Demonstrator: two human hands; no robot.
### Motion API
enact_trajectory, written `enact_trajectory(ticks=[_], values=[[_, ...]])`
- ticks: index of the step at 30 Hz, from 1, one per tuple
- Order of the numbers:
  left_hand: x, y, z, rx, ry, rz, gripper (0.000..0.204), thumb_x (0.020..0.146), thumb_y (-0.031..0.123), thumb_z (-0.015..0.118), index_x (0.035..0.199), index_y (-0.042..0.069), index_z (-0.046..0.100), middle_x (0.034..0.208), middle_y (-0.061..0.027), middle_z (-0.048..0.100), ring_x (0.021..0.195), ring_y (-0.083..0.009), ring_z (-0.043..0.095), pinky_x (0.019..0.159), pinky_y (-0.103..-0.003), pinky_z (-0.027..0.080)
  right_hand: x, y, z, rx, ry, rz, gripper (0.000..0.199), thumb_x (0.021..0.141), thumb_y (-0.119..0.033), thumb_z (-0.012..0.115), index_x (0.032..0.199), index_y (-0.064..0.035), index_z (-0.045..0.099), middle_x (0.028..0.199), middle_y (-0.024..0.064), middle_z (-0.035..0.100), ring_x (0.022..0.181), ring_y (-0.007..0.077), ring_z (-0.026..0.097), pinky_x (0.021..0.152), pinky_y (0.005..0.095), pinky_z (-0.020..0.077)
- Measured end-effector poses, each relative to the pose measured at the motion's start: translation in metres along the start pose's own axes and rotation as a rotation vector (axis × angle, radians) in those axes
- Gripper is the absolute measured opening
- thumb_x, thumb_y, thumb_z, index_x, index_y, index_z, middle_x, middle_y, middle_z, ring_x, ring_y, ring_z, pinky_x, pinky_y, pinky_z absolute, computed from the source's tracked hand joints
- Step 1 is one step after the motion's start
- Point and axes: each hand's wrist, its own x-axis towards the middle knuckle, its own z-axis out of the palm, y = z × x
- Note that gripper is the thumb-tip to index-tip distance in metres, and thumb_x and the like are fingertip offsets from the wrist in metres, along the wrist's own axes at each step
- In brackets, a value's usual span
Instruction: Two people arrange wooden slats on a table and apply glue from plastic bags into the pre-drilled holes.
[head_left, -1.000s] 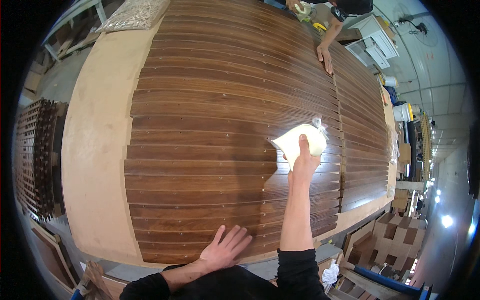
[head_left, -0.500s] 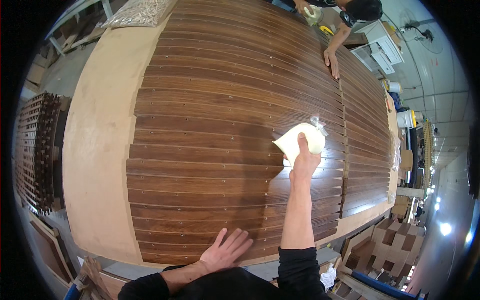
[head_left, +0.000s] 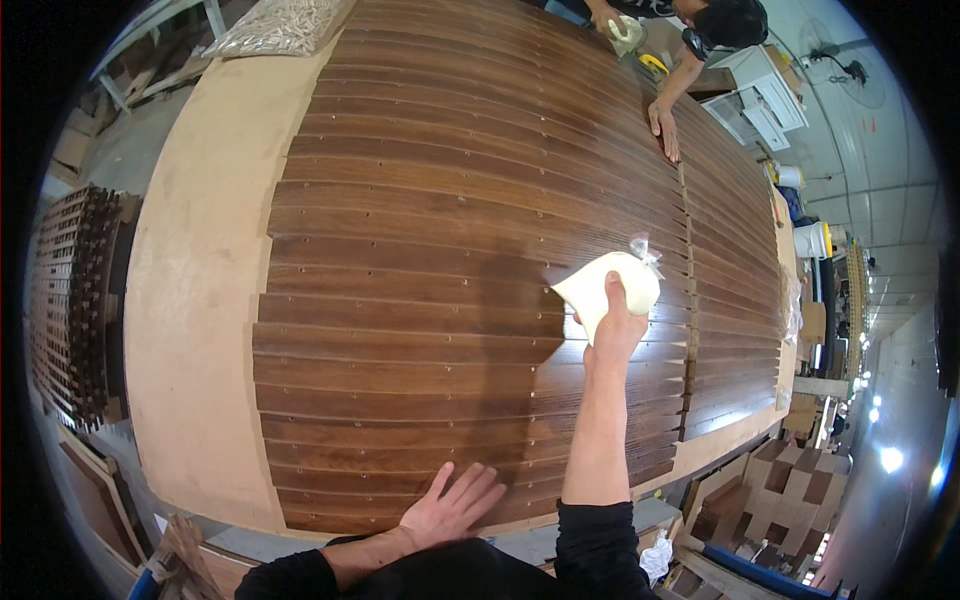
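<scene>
My right hand (head_left: 620, 328) is wrapped round a tied plastic bag of cream-white paste (head_left: 600, 284), thumb on top. The bag's narrow tip points left over the dark brown wooden slats (head_left: 400, 345), which lie side by side with rows of small holes. Whether the tip touches the wood, I cannot tell. My left hand (head_left: 450, 505) holds nothing; its fingers are spread over the nearest slats at the front edge.
Across the table a co-worker's hand (head_left: 664, 130) lies on the slats, and the other holds a similar bag (head_left: 627, 36). A bag of wooden dowels (head_left: 280, 26) sits at the far left on a pale board (head_left: 195, 300). Stacked slats (head_left: 75, 300) stand left of the table.
My right hand and the paste bag have shifted slightly to the right. My left hand has stayed almost in place.
</scene>
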Motion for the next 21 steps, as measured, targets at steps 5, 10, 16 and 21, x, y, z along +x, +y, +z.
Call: enact_trajectory(ticks=[5,10,16,21], values=[[-0.003,-0.001,-0.001,0.01,-0.008,0.002,0.098,0.079,0.063,0.076,0.159,0.018,0.043,0.163,-0.0108,0.044,0.153,-0.0296,0.038,0.126,-0.061,0.02,0.011,-0.012,0.019,0.017,-0.017,0.041,0.039,0.096,-0.011,0.075,0.131,-0.0013,0.06,0.108,0.0096,0.071,0.081,0.0197,0.073,0.047,0.0337,0.0576],[-0.002,0.001,-0.005,0.016,-0.009,-0.004,0.096,0.08,0.061,0.074,0.16,0.019,0.043,0.164,-0.0107,0.043,0.154,-0.0296,0.036,0.127,-0.061,0.019,0.017,-0.011,0.028,-0.002,-0.029,0.026,0.041,0.094,-0.012,0.077,0.13,-0.0005,0.06,0.106,0.0096,0.071,0.078,0.02,0.073,0.045,0.0337,0.0572],[-0.003,-0.001,-0.001,0.06,0.042,0.001,0.093,0.082,0.065,0.07,0.16,0.019,0.043,0.162,-0.0104,0.045,0.153,-0.0299,0.039,0.127,-0.062,0.019,0.02,-0.005,0.03,-0.066,-0.035,0.002,0.042,0.093,-0.012,0.078,0.13,-0.0013,0.061,0.107,0.0105,0.072,0.078,0.0207,0.073,0.044,0.0338,0.0583],[-0.003,-0.001,-0.003,0.06,0.033,0.004,0.094,0.082,0.067,0.069,0.16,0.019,0.043,0.162,-0.0098,0.046,0.152,-0.0291,0.039,0.127,-0.062,0.019,0.022,0.001,0.03,-0.041,-0.057,-0.015,0.041,0.093,-0.012,0.078,0.129,-0.0011,0.061,0.107,0.0112,0.072,0.078,0.0206,0.073,0.044,0.0331,0.0585]])
